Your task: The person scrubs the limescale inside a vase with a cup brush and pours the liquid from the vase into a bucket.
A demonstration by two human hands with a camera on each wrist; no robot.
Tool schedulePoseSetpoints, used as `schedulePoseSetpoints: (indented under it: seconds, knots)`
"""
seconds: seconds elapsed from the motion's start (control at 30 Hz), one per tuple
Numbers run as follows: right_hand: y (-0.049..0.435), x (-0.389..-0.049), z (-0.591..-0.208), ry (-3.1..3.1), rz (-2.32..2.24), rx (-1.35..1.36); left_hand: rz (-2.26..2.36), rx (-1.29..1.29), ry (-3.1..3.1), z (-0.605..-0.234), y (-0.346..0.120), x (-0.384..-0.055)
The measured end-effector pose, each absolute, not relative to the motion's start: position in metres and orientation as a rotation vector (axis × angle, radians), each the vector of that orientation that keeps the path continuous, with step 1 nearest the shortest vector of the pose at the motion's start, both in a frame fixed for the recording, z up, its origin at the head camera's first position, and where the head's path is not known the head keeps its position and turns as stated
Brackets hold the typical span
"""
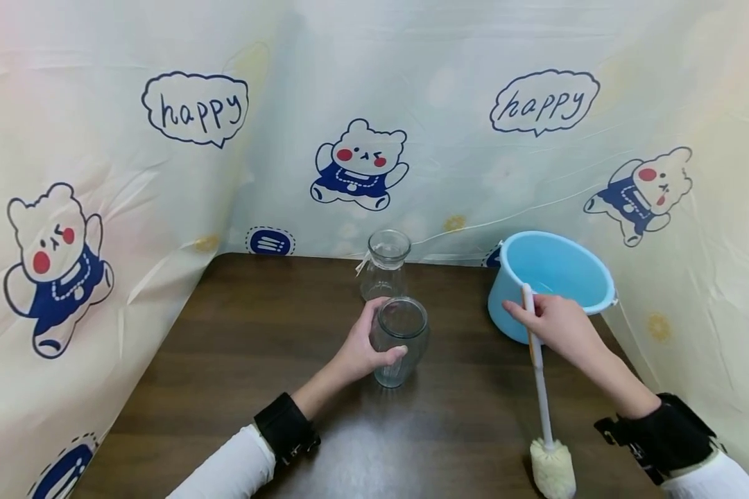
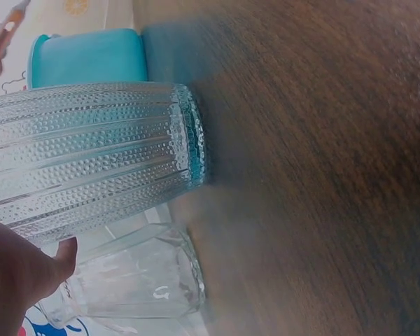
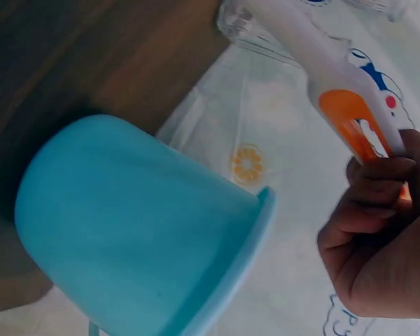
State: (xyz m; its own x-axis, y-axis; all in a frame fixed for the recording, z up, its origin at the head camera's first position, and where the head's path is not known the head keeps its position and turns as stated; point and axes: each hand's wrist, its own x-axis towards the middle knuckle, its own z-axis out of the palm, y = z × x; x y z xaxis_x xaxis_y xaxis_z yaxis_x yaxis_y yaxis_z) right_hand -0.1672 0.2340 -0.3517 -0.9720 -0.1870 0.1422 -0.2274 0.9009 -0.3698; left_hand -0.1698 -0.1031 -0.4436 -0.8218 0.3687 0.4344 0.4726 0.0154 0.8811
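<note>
My left hand (image 1: pixel 363 346) grips a clear glass jar (image 1: pixel 398 357) around its side, near the middle of the wooden table. In the left wrist view, the jar (image 2: pixel 91 154) has a dimpled, ribbed surface, and its base is close over the tabletop. My right hand (image 1: pixel 564 329) holds a bottle brush (image 1: pixel 541 398) by the top of its white handle, fingers curled around it in the right wrist view. The cream sponge head (image 1: pixel 553 470) hangs downward near the table's front right. An orange patch (image 3: pixel 350 115) marks the handle.
Behind the jar stands a second clear glass vessel (image 1: pixel 383 270) with a narrower neck and a string tied around it. A light blue bucket (image 1: pixel 505 305) stands at the back right, just beyond my right hand. A printed cloth (image 1: pixel 449 152) hangs behind the dark table (image 1: pixel 256 326).
</note>
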Motion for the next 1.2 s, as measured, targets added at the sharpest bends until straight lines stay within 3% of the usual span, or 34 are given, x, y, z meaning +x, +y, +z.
schedulePoseSetpoints:
  seconds: [0.2,0.7,0.93,1.2]
  knots:
    - [0.228,-0.178,-0.370,-3.153,0.494,0.487,-1.915,-0.925,-2.174,-0.445,-0.104,-0.172]
    - [0.211,-0.195,-0.435,-3.433,0.333,0.373,-1.894,-0.883,-2.226,-0.443,-0.103,-0.171]
    - [0.213,-0.201,-0.452,-3.576,0.445,0.332,-1.913,-0.903,-2.208,-0.441,-0.102,-0.173]
    - [0.213,-0.201,-0.461,-3.533,0.222,0.424,-1.907,-0.886,-2.223,-0.441,-0.102,-0.172]
